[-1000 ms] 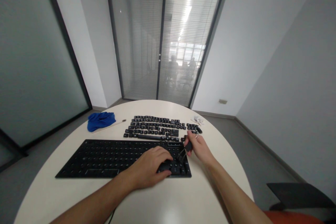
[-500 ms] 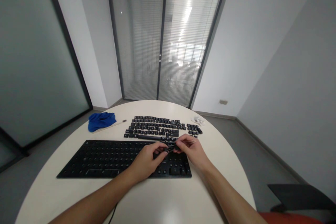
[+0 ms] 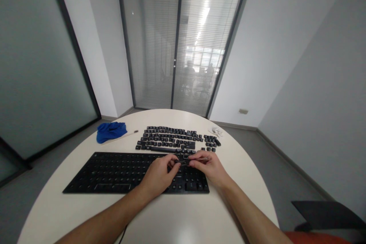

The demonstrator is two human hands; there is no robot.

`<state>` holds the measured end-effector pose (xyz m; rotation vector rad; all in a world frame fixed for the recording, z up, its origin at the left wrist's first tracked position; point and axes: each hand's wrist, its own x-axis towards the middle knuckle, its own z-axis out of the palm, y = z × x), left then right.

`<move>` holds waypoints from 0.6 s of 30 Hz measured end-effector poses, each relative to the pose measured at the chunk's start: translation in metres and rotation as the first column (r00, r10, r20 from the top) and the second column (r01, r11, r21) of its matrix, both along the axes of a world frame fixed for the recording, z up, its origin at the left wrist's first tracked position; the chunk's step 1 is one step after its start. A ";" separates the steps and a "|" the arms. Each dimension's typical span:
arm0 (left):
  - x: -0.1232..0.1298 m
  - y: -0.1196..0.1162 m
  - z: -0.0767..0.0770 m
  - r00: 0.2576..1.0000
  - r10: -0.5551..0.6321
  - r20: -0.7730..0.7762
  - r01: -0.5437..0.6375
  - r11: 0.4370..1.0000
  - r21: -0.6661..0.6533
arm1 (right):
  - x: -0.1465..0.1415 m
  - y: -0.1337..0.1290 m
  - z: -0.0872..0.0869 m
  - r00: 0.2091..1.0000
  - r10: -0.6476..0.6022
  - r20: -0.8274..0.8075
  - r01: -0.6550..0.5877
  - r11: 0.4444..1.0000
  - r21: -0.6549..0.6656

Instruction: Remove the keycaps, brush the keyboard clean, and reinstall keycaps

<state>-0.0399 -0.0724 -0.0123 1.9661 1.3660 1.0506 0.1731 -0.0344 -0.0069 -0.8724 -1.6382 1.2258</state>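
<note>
A black keyboard base (image 3: 114, 171) with its keycaps off over most of its area lies on the round white table (image 3: 240, 183). Over its right part, my left hand (image 3: 161, 171) pinches a small dark piece between thumb and fingertips. Close beside it on the right, my right hand (image 3: 208, 166) holds a thin tool, its tip pointing at the left fingertips. Loose black keycaps (image 3: 168, 137) lie in rows behind the base, with a smaller group (image 3: 211, 143) to the right. The fingers partly hide the small piece.
A blue cloth (image 3: 111, 131) lies at the back left with a thin-handled brush (image 3: 126, 135) beside it. Crumpled white material (image 3: 216, 131) sits at the back right. A cable (image 3: 123, 233) runs off the near edge. A dark chair part (image 3: 328, 215) stands at the lower right.
The fingertips of my right hand have shifted slightly, and the thin tool now shows between them. Keycaps formerly behind that hand are visible. My left hand has barely moved.
</note>
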 end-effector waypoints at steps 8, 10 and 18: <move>0.001 -0.003 0.002 0.997 -0.069 0.039 0.067 0.996 0.056 | 0.002 0.001 0.002 1.000 0.019 -0.011 -0.020 0.999 -0.036; 0.002 -0.003 0.003 0.997 -0.063 0.032 0.061 0.996 0.067 | 0.001 0.000 0.003 0.999 0.039 -0.002 -0.039 0.999 -0.035; 0.001 -0.001 0.002 0.996 -0.075 0.046 0.073 0.996 0.048 | -0.003 -0.002 0.002 0.998 0.041 0.039 -0.040 0.999 -0.018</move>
